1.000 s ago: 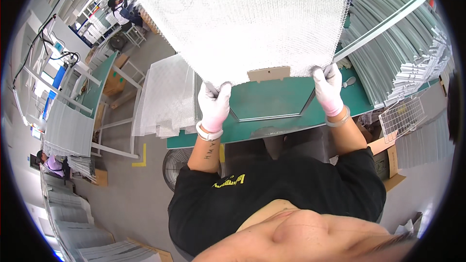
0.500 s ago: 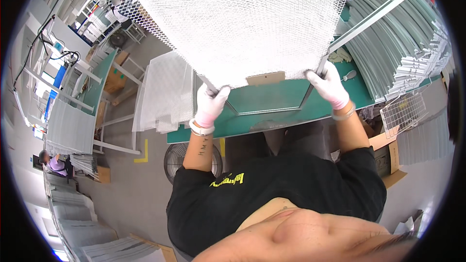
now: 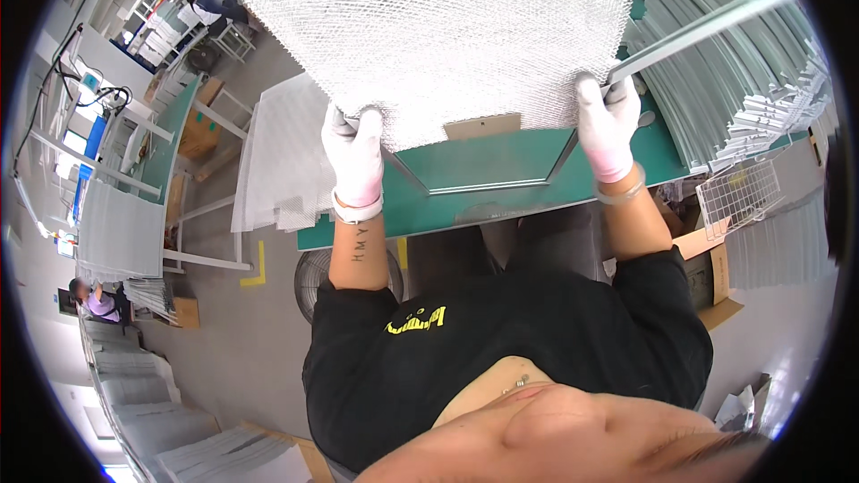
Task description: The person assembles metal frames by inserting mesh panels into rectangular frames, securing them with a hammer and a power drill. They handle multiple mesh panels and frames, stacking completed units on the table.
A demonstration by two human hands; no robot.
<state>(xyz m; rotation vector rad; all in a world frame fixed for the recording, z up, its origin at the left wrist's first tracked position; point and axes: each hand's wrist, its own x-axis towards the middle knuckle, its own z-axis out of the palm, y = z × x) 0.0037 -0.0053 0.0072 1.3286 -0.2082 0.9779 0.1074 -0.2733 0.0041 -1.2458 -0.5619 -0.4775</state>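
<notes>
A large silvery expanded-metal mesh sheet (image 3: 438, 45) spans the upper middle of the view. My left hand (image 3: 354, 156), in a white glove, is closed on its near left corner, thumb on top. My right hand (image 3: 610, 130), gloved too, grips the near right corner, its fingers partly hidden. Beside that hand ends a long grey metal bar (image 3: 707, 31) slanting up to the right; whether I hold it as well cannot be told. A small brown rectangular piece (image 3: 483, 127) shows at the mesh's near edge. Under the mesh, a thin metal frame (image 3: 488, 188) lies over the green table (image 3: 309, 234).
Long pale strips (image 3: 716, 80) are stacked on the right, above a white wire basket (image 3: 738, 199). More mesh sheets (image 3: 282, 152) lie left of the table. A floor fan (image 3: 313, 284) stands below. Two other people (image 3: 213, 4) are farther off on the left.
Both hands have risen slightly with the mesh sheet, the left one also shifting left. The frame appears a little higher and farther left. The bar on the right sits lower in view.
</notes>
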